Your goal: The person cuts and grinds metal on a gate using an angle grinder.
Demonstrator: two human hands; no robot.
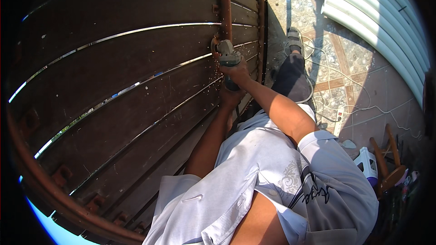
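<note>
1. Grinding at centre top of the frame: the angle grinder (228, 56) sits with its head against the rusty vertical post (225, 4) of the dark slatted gate (113, 63), just where the post meets a slat.

2. My right hand (237, 71) is clenched round the grinder body, knuckles up, forearm running down toward the lower right of the frame.

3. My left hand (230, 96) lies just below it, wrapped on the rear of the tool as far as I can judge; the right wrist hides part of the fingers, so that hold is not fully seen.

4. Pale flecks are scattered across the slats beside the tool. I take them for sparks or grindings. Judgement: keep the face off that line and the shirt (272, 186) clear of it.

5. To do it well, I reckon: both hands firm, disc at a shallow angle to the post, light steady pressure, short passes, no levering into the corner where it could snatch.

6. White cable (345, 81) trails over the tiled floor (359, 54) at right, near the foot (294, 41). Trip risk; keep it behind the body.

7. Corrugated sheets (377, 13) at upper right, well apart from the work.
</note>
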